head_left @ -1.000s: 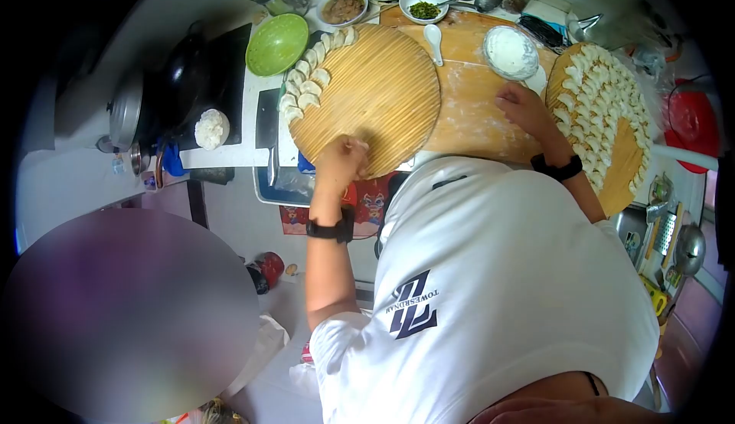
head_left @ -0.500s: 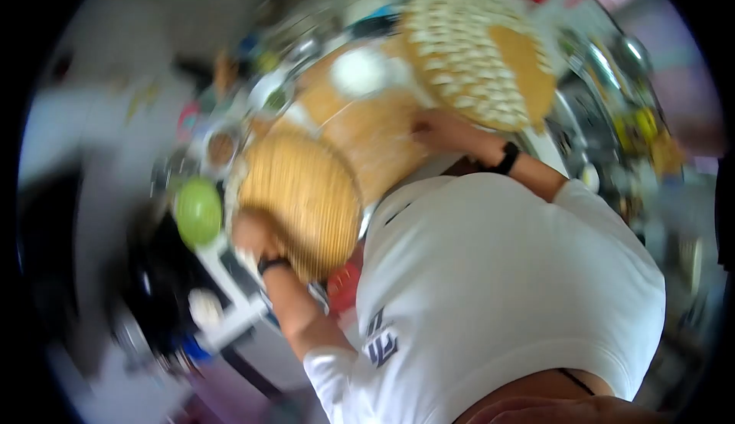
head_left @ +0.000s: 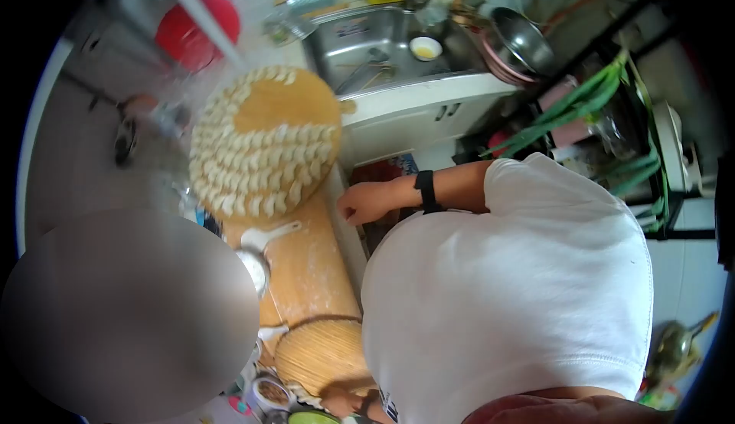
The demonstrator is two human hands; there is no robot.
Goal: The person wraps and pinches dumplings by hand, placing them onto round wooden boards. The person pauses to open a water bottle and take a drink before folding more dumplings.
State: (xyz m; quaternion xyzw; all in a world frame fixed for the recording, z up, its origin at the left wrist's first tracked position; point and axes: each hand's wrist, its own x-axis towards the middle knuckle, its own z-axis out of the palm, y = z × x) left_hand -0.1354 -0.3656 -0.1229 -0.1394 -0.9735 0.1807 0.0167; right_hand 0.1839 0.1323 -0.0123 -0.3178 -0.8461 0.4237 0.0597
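Near dumplings (head_left: 264, 165), right hand (head_left: 364, 202); at mat (head_left: 321, 355), left hand (head_left: 341, 401).

Beside the left fingers (head_left: 331, 402), the round tray (head_left: 321, 351) has a finely ribbed, straw-like surface, while the bowl rim (head_left: 314, 418) nearby is smooth green. Left of the right fingers (head_left: 349, 211), the long board (head_left: 302, 252) looks like wood, matt under a powdery white dusting; the scoop (head_left: 279, 234) there is smooth, plastic or ceramic, unclear which. Beyond those fingers, the round board (head_left: 276, 108) is smooth wood bearing dull, soft dough dumplings (head_left: 260, 156). Farther beyond are 2 shiny metal things, the sink (head_left: 360, 37) and the basin (head_left: 521, 37). Behind the right fingers, the shirt (head_left: 490, 294) is matt cloth.
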